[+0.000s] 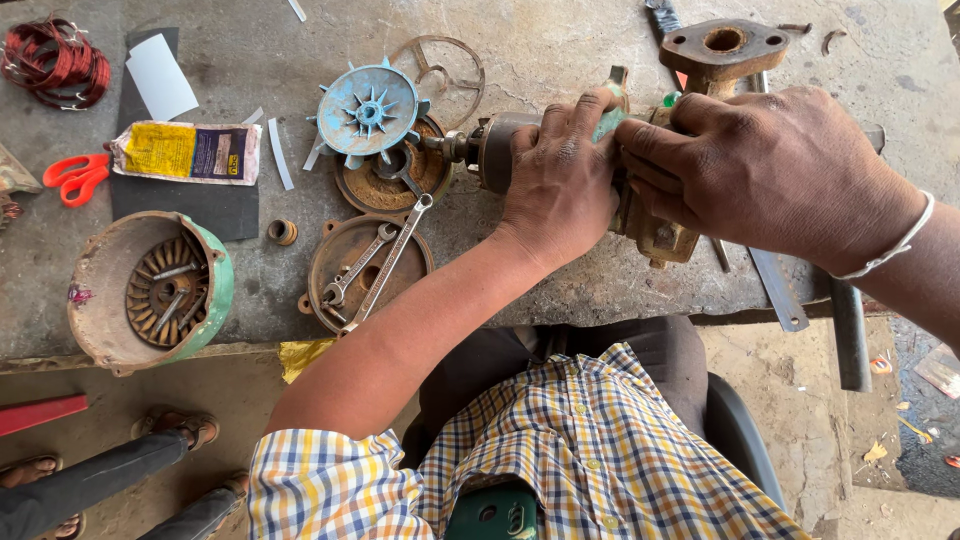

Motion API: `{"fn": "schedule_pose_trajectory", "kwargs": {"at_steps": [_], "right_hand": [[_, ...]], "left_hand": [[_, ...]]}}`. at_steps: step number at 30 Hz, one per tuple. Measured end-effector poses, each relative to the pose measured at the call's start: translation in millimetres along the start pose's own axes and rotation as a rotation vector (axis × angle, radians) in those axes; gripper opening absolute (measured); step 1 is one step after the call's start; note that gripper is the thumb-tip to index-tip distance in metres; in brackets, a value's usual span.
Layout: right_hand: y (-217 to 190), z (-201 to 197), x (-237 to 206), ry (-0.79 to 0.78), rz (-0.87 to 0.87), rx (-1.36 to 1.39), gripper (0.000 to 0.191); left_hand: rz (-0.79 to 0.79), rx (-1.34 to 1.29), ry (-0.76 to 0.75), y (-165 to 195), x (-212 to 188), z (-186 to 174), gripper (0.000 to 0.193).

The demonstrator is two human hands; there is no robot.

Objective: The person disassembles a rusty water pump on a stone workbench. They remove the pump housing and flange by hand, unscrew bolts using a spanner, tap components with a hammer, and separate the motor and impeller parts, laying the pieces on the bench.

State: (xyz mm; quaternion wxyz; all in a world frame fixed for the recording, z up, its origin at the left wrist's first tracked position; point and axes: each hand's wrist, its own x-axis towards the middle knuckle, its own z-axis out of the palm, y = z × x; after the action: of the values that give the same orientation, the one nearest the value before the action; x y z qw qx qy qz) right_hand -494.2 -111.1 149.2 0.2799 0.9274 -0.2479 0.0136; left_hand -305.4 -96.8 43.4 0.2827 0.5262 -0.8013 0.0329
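- Head view: the left hand (pixel 560 175) is wrapped closed around the grey rotor shaft (pixel 492 148) of a rusty pump body (pixel 655 225), lying at about 1 o'clock on the tabletop (pixel 560 50).
- The right hand (pixel 770 165) clamps the pump body from 3 o'clock, fingers curled shut.
- At 11 o'clock of the left hand lies a blue fan (pixel 368 110); at 8 o'clock, two wrenches (pixel 380 265) rest on a rusty cover (pixel 340 250).

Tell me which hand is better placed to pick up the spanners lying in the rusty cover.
Left. The left hand grips the pump body on the side nearer the spanners, with its forearm passing right beside them. The right hand clamps the pump's far side and would probably have to cross over.
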Motion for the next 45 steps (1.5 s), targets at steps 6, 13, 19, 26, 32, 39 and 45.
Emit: {"fn": "schedule_pose_trajectory", "kwargs": {"at_steps": [6,13,19,26,32,39,45], "right_hand": [[-1,-1,1,-0.069,0.033,0.038,0.052],[-2,-3,0,-0.045,0.014,0.008,0.054],[-2,2,1,0.057,-0.093,-0.058,0.044],[-3,3,0,0.025,-0.015,0.003,0.051],[-2,2,-1,-0.083,-0.008,-0.038,0.052],[-2,2,1,0.085,-0.051,0.018,0.048],[-3,0,3,-0.096,0.031,0.022,0.048]], "left_hand": [[-0.02,0.011,-0.032,0,-5,-1,0.018],[0.037,0.025,-0.048,-2,-12,-1,0.024],[0.038,-0.048,0.005,-5,-12,1,0.026],[0.042,0.028,-0.026,-6,-11,5,0.022],[0.065,0.048,-0.017,-4,-15,1,0.021],[0.014,-0.041,0.006,-5,-8,4,0.026],[0.032,-0.039,0.044,-6,-9,7,0.035]]}}
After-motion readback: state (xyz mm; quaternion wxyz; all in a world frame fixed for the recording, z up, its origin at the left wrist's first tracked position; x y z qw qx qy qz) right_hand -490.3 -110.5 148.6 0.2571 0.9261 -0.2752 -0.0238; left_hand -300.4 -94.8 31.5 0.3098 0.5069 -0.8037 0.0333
